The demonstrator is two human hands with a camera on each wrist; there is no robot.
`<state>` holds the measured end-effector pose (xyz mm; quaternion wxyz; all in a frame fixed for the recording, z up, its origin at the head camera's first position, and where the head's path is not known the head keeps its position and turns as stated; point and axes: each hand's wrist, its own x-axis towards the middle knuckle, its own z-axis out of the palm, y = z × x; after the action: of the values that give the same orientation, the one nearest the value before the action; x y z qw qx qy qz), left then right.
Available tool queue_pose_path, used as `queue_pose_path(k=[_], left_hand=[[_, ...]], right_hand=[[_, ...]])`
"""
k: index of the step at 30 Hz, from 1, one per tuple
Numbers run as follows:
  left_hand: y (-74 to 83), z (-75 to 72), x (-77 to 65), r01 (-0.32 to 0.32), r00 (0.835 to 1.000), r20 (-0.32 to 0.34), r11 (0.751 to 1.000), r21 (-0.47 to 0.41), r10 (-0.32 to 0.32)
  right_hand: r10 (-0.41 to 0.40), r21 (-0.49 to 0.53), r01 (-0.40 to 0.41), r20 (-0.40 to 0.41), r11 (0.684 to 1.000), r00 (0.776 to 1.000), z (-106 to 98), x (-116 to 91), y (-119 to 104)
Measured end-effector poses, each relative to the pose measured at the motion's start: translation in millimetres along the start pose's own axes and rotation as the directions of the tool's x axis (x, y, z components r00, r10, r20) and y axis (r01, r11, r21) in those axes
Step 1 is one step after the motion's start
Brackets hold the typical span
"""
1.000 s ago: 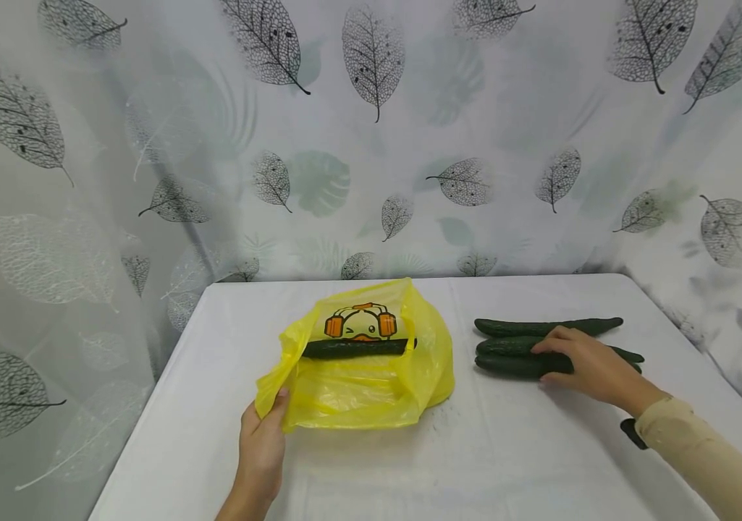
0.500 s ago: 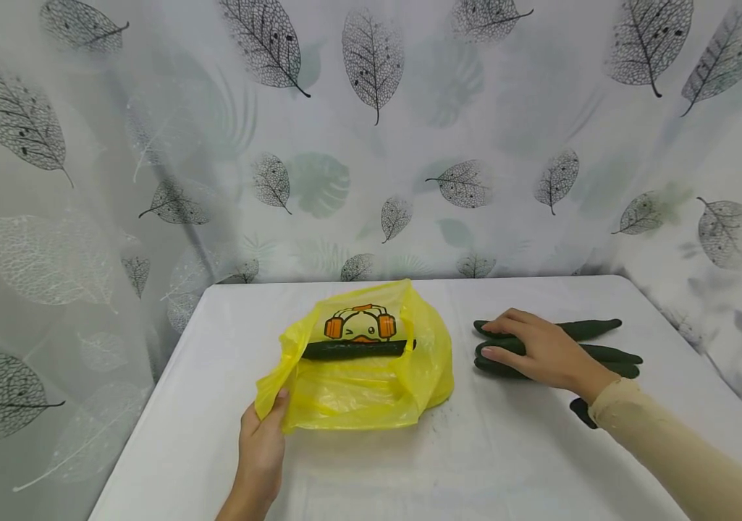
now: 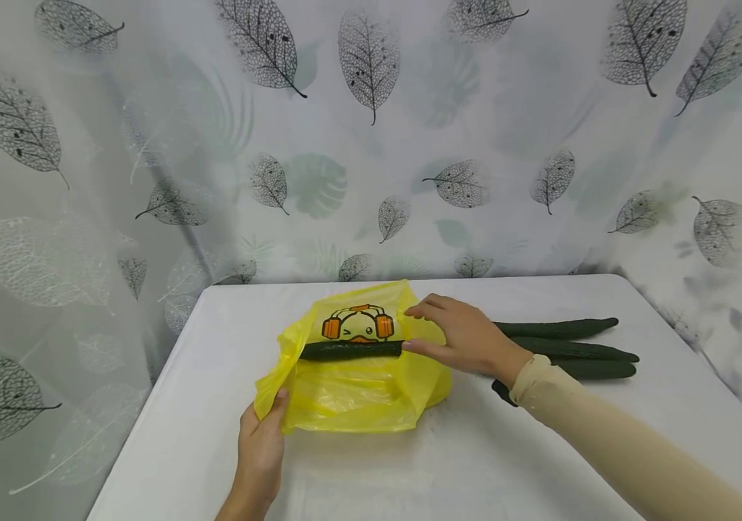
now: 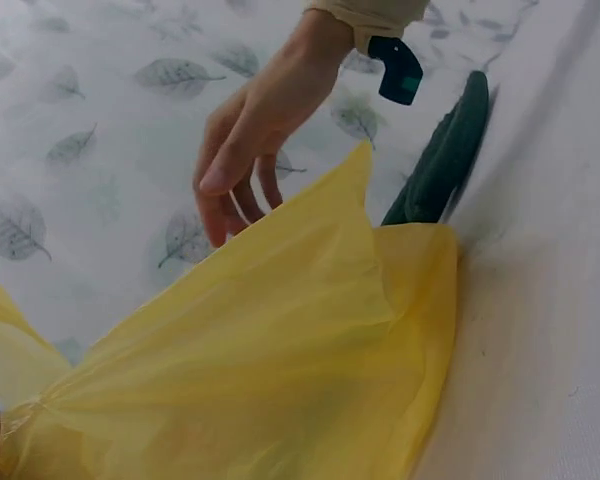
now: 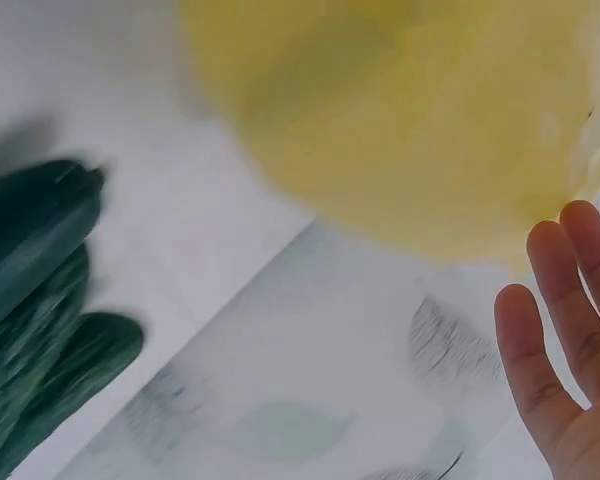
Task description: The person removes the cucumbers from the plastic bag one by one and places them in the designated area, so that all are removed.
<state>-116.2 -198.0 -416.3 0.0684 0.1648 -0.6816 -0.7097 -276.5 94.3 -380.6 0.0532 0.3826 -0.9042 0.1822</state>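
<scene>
A yellow plastic bag [image 3: 344, 412] with a winking duck print lies on the table, its mouth facing me. One dark green cucumber [image 3: 351, 350] lies crosswise inside it. At the bag's left edge, my left hand [image 3: 261, 452] pinches the plastic between thumb and fingers. My right hand [image 3: 465, 336] hovers by the bag's right side, fingers parted and holding nothing; in the right wrist view its fingers [image 5: 555, 265] appear beside the yellow plastic. Behind that hand, three more cucumbers [image 3: 595, 351] lie side by side, their left ends hidden in the head view.
The table [image 3: 371, 477] has a white cover. A leaf-patterned curtain [image 3: 501, 239] hangs behind it and along both sides. A small black device [image 3: 504, 393] sits at my right wrist under the beige sleeve [image 3: 605, 434].
From the cucumbers on the right, my right hand has moved left to the bag, carrying nothing. My left hand keeps its hold on the bag's edge, and the cucumbers stay put.
</scene>
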Motion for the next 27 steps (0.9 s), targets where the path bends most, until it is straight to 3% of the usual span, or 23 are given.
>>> queue_pose_path(k=[6,13,16,22,27], left_hand=[[0.3,1.8,-0.2,0.003,1.0,-0.004,1.0,0.004,-0.003],[0.0,4.1,-0.6,-0.002,1.0,-0.001,1.0,-0.01,0.002],[-0.1,3.3,-0.2,0.006,1.0,-0.005,1.0,-0.008,-0.006],[-1.4,1.4,0.6,0.012,1.0,-0.006,1.0,-0.007,-0.012],[-2.7,1.7,0.4,0.007,1.0,-0.006,1.0,-0.013,-0.008]], right_hand=[[-0.029,0.036,0.028,0.048,0.999,0.998,12,20,-23],[-0.061,0.213,0.043,0.08,0.976,0.995,23,40,-42],[-0.065,0.352,0.032,0.084,0.935,0.994,28,48,-46],[-0.03,0.61,-0.036,0.098,0.792,0.995,42,58,-50],[0.026,0.633,-0.113,0.146,0.766,0.989,53,61,-50]])
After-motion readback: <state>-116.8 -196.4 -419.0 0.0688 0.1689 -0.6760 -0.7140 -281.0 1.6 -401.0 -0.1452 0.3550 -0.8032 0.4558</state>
